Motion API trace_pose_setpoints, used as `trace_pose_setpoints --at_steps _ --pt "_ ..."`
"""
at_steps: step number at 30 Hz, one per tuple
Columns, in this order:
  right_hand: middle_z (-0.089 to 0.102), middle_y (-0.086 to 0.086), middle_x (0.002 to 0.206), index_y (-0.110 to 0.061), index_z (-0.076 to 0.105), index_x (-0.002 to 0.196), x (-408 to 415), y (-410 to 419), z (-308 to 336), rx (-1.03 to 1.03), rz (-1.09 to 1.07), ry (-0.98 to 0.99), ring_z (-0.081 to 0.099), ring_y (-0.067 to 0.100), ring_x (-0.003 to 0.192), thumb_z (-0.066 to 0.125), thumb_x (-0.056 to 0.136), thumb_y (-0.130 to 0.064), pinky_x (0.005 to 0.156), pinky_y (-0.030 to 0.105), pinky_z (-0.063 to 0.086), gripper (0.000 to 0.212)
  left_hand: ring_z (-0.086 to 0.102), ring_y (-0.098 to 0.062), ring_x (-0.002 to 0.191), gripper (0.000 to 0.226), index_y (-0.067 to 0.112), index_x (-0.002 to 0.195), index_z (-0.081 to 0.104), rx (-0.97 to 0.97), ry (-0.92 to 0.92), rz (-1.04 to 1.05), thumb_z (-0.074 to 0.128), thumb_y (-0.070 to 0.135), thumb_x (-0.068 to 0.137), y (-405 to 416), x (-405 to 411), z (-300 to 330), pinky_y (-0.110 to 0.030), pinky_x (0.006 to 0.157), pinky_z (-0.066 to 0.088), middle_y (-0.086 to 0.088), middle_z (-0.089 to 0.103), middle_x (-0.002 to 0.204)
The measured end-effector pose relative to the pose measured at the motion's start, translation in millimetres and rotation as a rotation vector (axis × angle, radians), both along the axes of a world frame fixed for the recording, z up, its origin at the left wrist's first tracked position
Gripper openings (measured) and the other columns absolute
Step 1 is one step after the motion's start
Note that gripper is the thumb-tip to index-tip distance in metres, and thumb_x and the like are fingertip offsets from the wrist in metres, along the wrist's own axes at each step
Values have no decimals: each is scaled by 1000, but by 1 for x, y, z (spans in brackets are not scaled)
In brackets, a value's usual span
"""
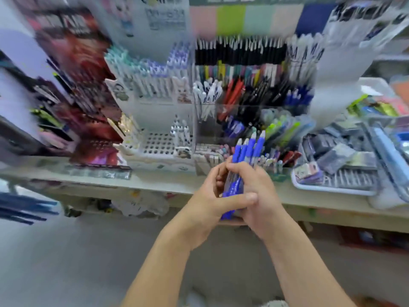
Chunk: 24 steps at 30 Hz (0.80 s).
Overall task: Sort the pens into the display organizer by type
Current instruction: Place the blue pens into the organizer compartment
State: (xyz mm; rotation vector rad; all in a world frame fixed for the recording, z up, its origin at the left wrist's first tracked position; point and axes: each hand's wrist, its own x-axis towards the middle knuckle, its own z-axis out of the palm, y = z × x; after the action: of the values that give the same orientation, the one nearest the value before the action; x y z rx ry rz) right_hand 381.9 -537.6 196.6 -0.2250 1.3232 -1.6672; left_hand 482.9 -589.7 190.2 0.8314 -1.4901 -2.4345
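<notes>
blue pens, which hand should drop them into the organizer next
Probably the right hand. Both hands grip the blue pens, but the blue-pen slot sits up and to the right in the organizer, on that hand's side. The left hand would have to cross over.

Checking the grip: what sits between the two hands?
In the head view, a bundle of blue pens is clasped between the left hand and the right hand, tips pointing up.

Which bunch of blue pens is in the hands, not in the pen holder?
The bunch of blue pens with white tips, sticking up from between the left hand and right hand. The other blue pens stand far back in the display organizer, untouched.
</notes>
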Motion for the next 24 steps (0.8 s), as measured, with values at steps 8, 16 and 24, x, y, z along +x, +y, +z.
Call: trace_pose_setpoints --at_steps 8,16,24 --pt "60 19 75 4 60 96 -44 -60 -15 132 191 396 60 25 63 64 91 -19 50 28 47 24 54 -11 52 57 35 124 57 -273 -269 -10 61 -1 80 -59 -40 -4 -21 45 38 5 63 70" --pt "73 0 78 -17 68 103 -78 -109 -24 136 299 221 72 15 73 61 96 -15 67 33 56 10 40 -8 49 50 39 124 56 -360 -266 179 61 2 91 -95 -70 -15 -20 45 33 15 57 60" --pt "69 2 82 -17 67 105 -75 -142 -29 16 296 152 65 16 67 59 101 -26 57 25 50 13 40 -2 42 15 19 100 58 -232 -174 275 60 4 98 -121 -70 -16 -13 41 30 5 53 60"
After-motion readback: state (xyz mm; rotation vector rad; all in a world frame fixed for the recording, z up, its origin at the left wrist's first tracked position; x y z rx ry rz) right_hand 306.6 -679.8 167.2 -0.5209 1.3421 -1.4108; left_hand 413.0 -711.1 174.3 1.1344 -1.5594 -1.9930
